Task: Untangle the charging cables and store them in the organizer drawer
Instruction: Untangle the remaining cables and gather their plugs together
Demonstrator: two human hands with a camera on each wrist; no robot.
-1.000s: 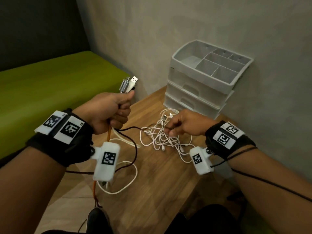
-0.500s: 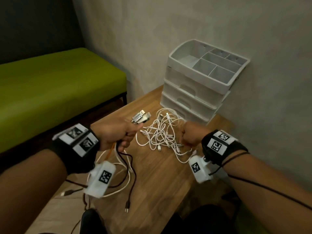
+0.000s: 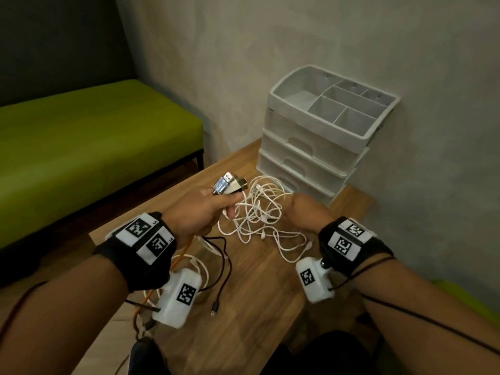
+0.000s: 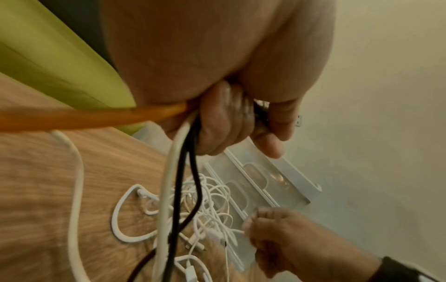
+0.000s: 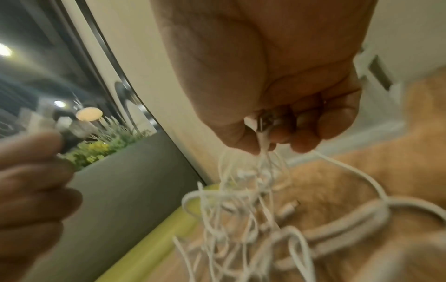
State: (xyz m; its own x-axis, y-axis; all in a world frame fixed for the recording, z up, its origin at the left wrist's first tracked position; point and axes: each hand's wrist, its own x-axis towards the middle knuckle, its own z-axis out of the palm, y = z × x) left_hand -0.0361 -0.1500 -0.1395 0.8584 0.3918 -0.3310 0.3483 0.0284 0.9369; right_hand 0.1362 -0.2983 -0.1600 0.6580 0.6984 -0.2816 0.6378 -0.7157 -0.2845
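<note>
Both hands are seen in the head view above a wooden tabletop (image 3: 251, 315) at centre frame. A bundle of USB plug ends (image 3: 230, 184) is gripped in the left hand (image 3: 196, 212), fingers curled round it, with an orange cable (image 3: 181, 254), a black cable (image 3: 226, 263) and a thick white cable (image 3: 201, 269) trailing below the wrist. Thin strands of the tangled white charging cables (image 3: 259, 212) are pinched by the right hand (image 3: 307, 213).

Only the left wrist view shows the three cords leaving the fist side by side (image 4: 178, 152); only the right wrist view shows a small metal plug (image 5: 264, 122) held among the fingertips, though that picture is blurred.

Compared with a second ago, the left hand has been lowered from upper left of centre to just beside the tangle, and the plugs now point toward the organizer.

A white plastic three-drawer organizer (image 3: 319, 147) with a divided top tray stands against the grey wall at right, all drawers closed, the tangle lying just in front of it. A green upholstered bench (image 3: 89, 136) fills the left side.
</note>
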